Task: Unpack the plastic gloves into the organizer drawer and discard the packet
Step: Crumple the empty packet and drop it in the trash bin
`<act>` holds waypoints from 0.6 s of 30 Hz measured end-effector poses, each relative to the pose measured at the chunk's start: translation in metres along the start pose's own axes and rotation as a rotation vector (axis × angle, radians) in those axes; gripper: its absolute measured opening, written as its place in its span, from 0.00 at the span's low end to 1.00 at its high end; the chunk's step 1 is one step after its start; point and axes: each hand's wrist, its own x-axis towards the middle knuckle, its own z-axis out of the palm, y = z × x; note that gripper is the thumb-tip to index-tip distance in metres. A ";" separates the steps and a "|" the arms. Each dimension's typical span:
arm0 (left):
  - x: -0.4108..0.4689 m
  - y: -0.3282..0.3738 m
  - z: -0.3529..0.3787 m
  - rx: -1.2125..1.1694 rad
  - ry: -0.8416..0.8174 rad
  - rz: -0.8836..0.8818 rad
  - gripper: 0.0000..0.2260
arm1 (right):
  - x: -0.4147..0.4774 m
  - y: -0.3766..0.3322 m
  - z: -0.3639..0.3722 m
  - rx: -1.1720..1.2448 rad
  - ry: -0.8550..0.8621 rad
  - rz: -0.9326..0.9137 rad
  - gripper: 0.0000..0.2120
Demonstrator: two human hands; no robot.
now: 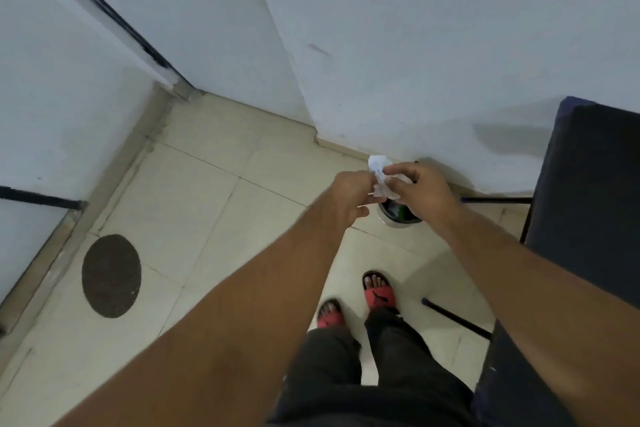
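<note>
A crumpled white plastic packet point(378, 166) is pinched between both my hands, out in front of me. My left hand point(349, 198) grips its lower left part and my right hand point(422, 191) grips its right side. Directly below them stands a small round metal bin point(398, 217) on the floor against the wall, mostly hidden by my hands, with dark contents showing inside. The organizer drawer and the gloves are out of view.
A dark chair point(585, 204) with thin black legs stands at the right. White walls and a door frame point(114, 21) close the corner. A round brown floor cover point(111, 276) lies at the left. My feet in red slippers point(379, 293) stand on pale tiles.
</note>
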 end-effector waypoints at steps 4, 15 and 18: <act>0.056 0.010 0.020 0.135 -0.128 -0.046 0.12 | 0.042 0.026 -0.006 -0.006 0.153 0.141 0.12; 0.224 -0.013 0.063 0.453 -0.203 -0.026 0.09 | 0.140 0.161 -0.009 -0.182 0.441 0.373 0.13; 0.269 -0.027 0.074 0.480 -0.176 0.023 0.05 | 0.168 0.199 0.000 -0.221 0.436 0.387 0.13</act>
